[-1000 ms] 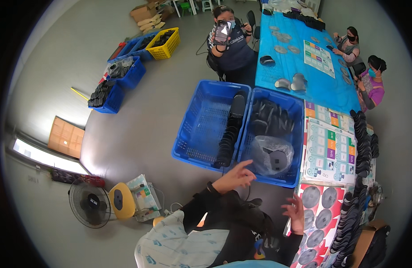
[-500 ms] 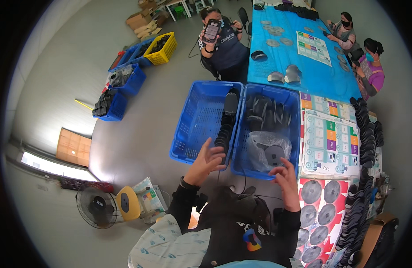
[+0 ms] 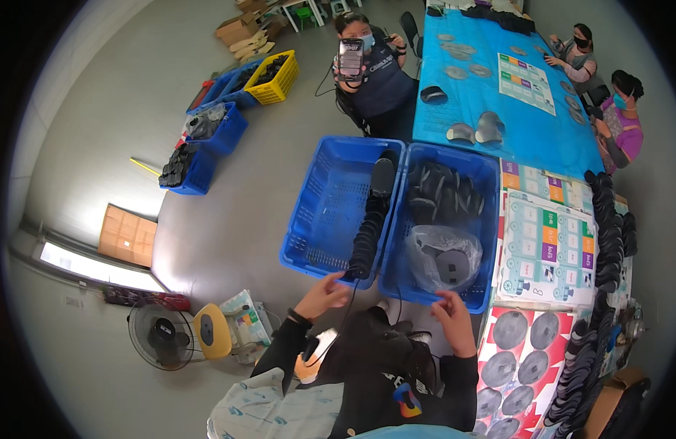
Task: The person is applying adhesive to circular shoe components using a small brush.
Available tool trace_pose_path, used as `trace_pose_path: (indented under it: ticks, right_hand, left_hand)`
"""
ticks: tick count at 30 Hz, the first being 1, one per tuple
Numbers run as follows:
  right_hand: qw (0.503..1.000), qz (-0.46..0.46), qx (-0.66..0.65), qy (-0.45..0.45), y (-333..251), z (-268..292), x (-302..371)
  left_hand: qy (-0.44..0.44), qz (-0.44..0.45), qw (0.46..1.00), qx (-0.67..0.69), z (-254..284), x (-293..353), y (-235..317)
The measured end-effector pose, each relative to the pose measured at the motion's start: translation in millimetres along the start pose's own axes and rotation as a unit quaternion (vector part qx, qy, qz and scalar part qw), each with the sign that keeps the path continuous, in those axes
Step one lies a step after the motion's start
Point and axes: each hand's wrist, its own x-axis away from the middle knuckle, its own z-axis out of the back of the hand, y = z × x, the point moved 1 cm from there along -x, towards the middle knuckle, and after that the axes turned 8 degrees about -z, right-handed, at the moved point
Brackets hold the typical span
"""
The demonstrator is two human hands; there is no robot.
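— Near front rim, left blue crate (image 3: 330,212): left hand (image 3: 319,295), fingers apart, beside row of black discs (image 3: 368,227)?
— Yes; right hand (image 3: 453,311), fingers loosely curled, empty, below right blue crate (image 3: 484,219) holding bagged discs (image 3: 444,256)

bright, even light (fisheye-bent, dark rim), sharp.

Blue crates (image 3: 330,212) of perforated matt plastic — one holds a clear, crinkly bag (image 3: 444,256) (glossy film) — on smooth grey floor (image 3: 206,219).
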Motion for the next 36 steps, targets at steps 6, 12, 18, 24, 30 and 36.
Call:
trace_pose_path:
  ticks: [6, 12, 18, 24, 30, 36]
  right_hand:
    - [0.994, -0.098, 0.034, 0.023, 61.5, 5.5, -28.5]
    - [0.966, -0.244, 0.015, 0.086, 89.9, 3.5, -72.4]
    - [0.956, -0.266, 0.029, 0.119, 102.1, -4.3, -130.2]
    - [0.952, -0.285, 0.037, 0.107, 113.8, -25.6, -167.7]
    - [0.950, -0.297, 0.000, 0.099, 107.8, -33.6, -182.0]
    - [0.946, -0.297, 0.009, 0.130, 106.0, -27.2, -181.5]
  left_hand:
    - [0.144, 0.210, 0.967, 0.004, 178.0, 25.7, -200.6]
    - [0.092, 0.335, 0.873, 0.343, 211.0, -8.7, -295.7]
    - [0.070, 0.407, 0.908, 0.066, 204.4, -41.9, -293.6]
    - [0.080, 0.447, 0.890, -0.021, 211.1, -62.3, -254.8]
    - [0.086, 0.450, 0.889, -0.022, 229.4, -72.5, -258.0]
    - [0.064, 0.446, 0.893, -0.004, 230.2, -89.8, -256.9]
